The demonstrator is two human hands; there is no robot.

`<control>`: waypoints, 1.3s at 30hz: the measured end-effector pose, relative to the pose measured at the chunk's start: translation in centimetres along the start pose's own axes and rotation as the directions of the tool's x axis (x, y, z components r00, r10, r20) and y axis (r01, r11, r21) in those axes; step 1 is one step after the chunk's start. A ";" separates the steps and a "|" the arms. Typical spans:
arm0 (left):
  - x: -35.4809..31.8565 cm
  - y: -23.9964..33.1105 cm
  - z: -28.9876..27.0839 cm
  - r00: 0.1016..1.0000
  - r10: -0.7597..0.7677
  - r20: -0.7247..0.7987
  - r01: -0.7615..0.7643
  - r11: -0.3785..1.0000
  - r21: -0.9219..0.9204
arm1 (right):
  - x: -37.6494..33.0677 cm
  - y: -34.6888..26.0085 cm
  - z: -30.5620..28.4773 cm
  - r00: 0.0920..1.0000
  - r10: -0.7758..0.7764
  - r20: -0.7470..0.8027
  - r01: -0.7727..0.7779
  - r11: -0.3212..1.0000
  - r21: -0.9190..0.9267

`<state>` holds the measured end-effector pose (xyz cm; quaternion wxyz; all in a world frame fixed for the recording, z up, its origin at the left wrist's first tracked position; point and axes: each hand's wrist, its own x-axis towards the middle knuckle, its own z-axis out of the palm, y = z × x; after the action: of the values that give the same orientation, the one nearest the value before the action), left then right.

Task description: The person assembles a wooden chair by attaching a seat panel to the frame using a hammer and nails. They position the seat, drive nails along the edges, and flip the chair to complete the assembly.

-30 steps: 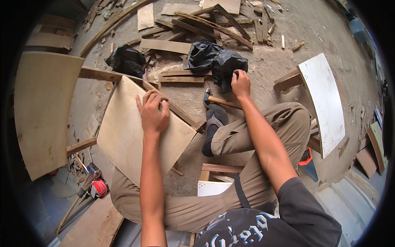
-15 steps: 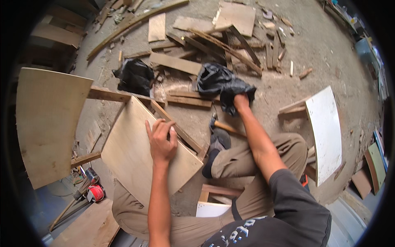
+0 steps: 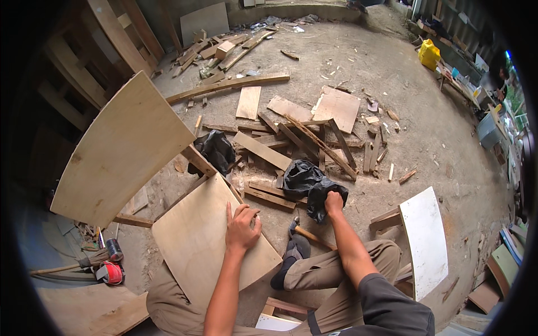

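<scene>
My left hand (image 3: 243,228) lies on a light plywood panel (image 3: 193,238) across my lap, its fingers apart and holding nothing. Wooden strips join this panel to a larger plywood board (image 3: 123,148) standing at the left. Out in front, my right hand (image 3: 334,204) is closed at the mouth of a crumpled black plastic bag (image 3: 305,179). Whatever its fingers hold is hidden. A hammer (image 3: 308,235) with a wooden handle rests by my shoe, just below that bag. Another black plastic bag (image 3: 216,150) sits behind the panel's far corner.
Scrap wood (image 3: 314,140) is heaped on the floor ahead. To the right stands a white-topped wooden piece (image 3: 428,241). A red container (image 3: 112,273) and a dark can (image 3: 114,250) are at the lower left. A cluttered bench (image 3: 459,84) lines the far right.
The view has tilted upward, showing more floor ahead. My right hand, earlier partly inside the bag, now shows as a fist at its mouth. My left hand stays on the panel.
</scene>
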<state>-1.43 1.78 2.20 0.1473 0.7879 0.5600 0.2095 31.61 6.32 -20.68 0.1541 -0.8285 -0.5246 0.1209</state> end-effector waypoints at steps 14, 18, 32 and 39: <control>-0.5 -0.4 0.6 0.988 0.105 -0.113 -0.111 0.992 -0.055 | -3.1 -0.1 -2.7 0.994 0.032 -0.102 -0.034 0.999 -0.019; -2.3 0.7 0.6 0.986 0.099 -0.135 -0.117 0.984 -0.131 | -6.3 -1.9 -7.9 0.951 0.256 -0.176 -0.203 0.940 0.273; -2.1 10.0 4.1 0.966 -0.217 -0.142 -0.080 0.272 -0.959 | -16.0 -14.8 -17.7 0.947 -0.318 0.054 -0.048 0.027 0.998; -2.3 8.0 5.1 0.932 -0.323 -0.165 -0.021 0.404 -0.914 | -16.1 -13.7 -17.1 0.906 -0.382 0.182 -0.172 0.062 0.983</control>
<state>6.98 -2.99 1.10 0.4746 0.4841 0.4436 0.5862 19.63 -4.94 0.94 0.5741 -0.4108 -0.3785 0.5987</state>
